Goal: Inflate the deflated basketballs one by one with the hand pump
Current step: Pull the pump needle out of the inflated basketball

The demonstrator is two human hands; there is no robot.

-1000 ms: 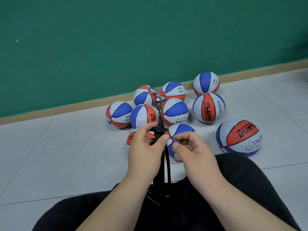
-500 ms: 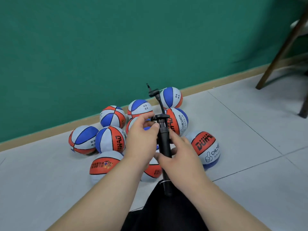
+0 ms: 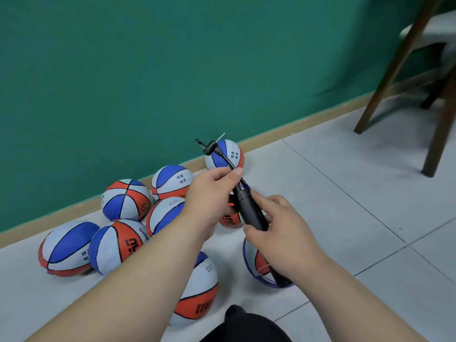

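Head view: left hand [image 3: 212, 193] pinches hose [image 3: 225, 159], right hand [image 3: 283, 233] grips pump [image 3: 249, 211]; grey tiles [image 3: 345, 218], green wall [image 3: 148, 70].

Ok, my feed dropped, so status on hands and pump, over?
Left hand pinches pump hose. Right hand grips pump barrel. Nozzle in air, not in any of the basketballs. Nothing in the way.

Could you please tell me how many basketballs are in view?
9: farthest ball; two left of it; three nearer, at left; one between left hand and right hand; two nearest the camera. More may be hidden.
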